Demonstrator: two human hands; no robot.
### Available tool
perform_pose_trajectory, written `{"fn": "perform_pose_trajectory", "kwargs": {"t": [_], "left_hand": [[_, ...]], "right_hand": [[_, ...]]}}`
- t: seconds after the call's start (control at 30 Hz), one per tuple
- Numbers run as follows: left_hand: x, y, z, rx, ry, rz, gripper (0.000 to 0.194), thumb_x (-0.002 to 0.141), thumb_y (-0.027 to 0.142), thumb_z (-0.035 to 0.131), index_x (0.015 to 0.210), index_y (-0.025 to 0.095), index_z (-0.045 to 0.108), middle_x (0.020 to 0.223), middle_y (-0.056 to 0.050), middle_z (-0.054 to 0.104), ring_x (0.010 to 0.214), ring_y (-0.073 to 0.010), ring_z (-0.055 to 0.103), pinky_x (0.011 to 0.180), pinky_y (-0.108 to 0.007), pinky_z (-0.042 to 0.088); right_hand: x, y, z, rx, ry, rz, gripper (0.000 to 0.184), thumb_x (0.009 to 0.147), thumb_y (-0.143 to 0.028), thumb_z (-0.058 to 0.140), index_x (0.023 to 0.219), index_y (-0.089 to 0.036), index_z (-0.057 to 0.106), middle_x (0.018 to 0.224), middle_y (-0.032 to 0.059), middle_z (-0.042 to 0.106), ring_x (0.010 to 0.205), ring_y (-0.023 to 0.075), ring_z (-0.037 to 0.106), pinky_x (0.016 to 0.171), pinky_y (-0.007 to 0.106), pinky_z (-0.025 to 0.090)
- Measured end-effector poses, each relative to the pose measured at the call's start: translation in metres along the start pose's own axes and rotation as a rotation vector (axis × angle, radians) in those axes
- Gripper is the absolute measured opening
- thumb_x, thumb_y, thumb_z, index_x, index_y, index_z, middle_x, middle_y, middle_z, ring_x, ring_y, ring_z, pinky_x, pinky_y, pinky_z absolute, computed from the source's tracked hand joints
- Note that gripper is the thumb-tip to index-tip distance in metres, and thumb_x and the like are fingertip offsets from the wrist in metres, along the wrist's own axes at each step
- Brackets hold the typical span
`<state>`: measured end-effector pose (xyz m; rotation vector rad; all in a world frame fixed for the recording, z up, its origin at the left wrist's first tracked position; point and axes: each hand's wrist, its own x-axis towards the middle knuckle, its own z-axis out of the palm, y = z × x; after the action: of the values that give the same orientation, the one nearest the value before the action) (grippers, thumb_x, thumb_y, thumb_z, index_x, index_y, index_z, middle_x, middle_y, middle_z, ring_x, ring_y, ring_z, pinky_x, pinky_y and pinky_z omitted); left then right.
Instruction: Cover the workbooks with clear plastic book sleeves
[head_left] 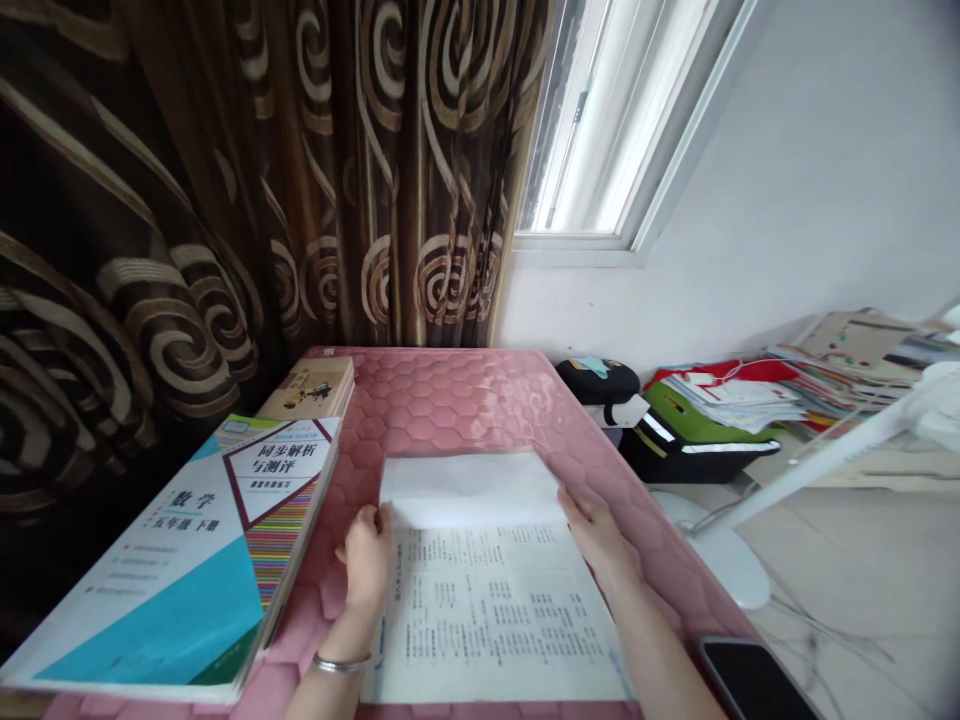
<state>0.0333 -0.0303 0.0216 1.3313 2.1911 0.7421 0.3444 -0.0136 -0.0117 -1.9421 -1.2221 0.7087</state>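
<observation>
An open book (502, 610) lies on the pink padded table cover, its lower page full of printed text and its upper part plain white. My left hand (367, 555) is closed around the book's left edge near the fold, with a silver bangle on the wrist. On the opposite side, my right hand (600, 535) grips the right edge, thumb on top and the other fingers mostly hidden. To the left of my left hand is a math workbook (187, 530) with a white and blue cover.
Behind the workbook sits a stack of tan books (311, 388). A phone (757, 680) lies at the front right of the pink cover (435, 400). Beyond the right edge stand a white lamp (840, 480), a black and green box (682, 430) and piled papers (735, 395). A patterned curtain (390, 170) hangs behind.
</observation>
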Motion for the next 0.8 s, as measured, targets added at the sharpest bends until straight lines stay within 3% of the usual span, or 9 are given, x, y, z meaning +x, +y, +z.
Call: {"fn": "perform_pose_trajectory", "kwargs": {"t": [0.17, 0.3, 0.43, 0.63, 0.8], "left_hand": [[0.003, 0.004, 0.003, 0.071, -0.001, -0.021, 0.029, 0.096, 0.031, 0.038, 0.079, 0.018, 0.057, 0.095, -0.014, 0.073, 0.101, -0.0306, 0.065, 0.085, -0.042, 0.041], [0.004, 0.007, 0.004, 0.118, 0.002, -0.036, 0.028, 0.097, 0.03, 0.037, 0.084, 0.017, 0.058, 0.096, -0.015, 0.072, 0.101, -0.0305, 0.065, 0.087, -0.044, 0.041], [0.002, 0.005, 0.002, 0.055, 0.024, -0.017, 0.029, 0.097, 0.034, 0.037, 0.081, 0.019, 0.057, 0.093, -0.012, 0.073, 0.097, -0.0289, 0.066, 0.088, -0.044, 0.041], [-0.001, -0.006, -0.001, -0.021, 0.036, 0.036, 0.033, 0.096, 0.037, 0.04, 0.072, 0.02, 0.055, 0.085, -0.008, 0.071, 0.091, -0.0265, 0.065, 0.083, -0.038, 0.042], [0.001, -0.003, 0.0, 0.027, 0.047, 0.025, 0.031, 0.095, 0.034, 0.041, 0.073, 0.02, 0.057, 0.084, -0.01, 0.072, 0.09, -0.0271, 0.067, 0.075, -0.033, 0.042]], "right_hand": [[0.003, 0.001, 0.006, -0.193, 0.053, -0.018, 0.041, 0.086, -0.05, 0.042, 0.058, -0.023, 0.057, 0.058, 0.0042, 0.065, 0.064, 0.023, 0.064, 0.053, 0.028, 0.04], [0.002, -0.009, 0.015, -0.45, 0.076, 0.022, 0.042, 0.093, -0.043, 0.035, 0.075, -0.019, 0.065, 0.078, 0.0123, 0.072, 0.082, 0.027, 0.068, 0.064, 0.031, 0.043], [-0.001, -0.017, 0.018, -0.534, 0.053, 0.05, 0.044, 0.096, -0.041, 0.032, 0.087, -0.016, 0.067, 0.089, 0.0159, 0.073, 0.094, 0.0299, 0.068, 0.076, 0.036, 0.045], [0.001, -0.008, 0.015, -0.384, 0.112, -0.002, 0.044, 0.092, -0.045, 0.034, 0.074, -0.019, 0.065, 0.076, 0.0118, 0.072, 0.08, 0.0277, 0.068, 0.067, 0.034, 0.046], [0.004, 0.003, 0.003, -0.078, 0.026, -0.073, 0.043, 0.086, -0.054, 0.04, 0.059, -0.024, 0.055, 0.059, 0.0018, 0.064, 0.065, 0.0216, 0.064, 0.055, 0.028, 0.043]]}}
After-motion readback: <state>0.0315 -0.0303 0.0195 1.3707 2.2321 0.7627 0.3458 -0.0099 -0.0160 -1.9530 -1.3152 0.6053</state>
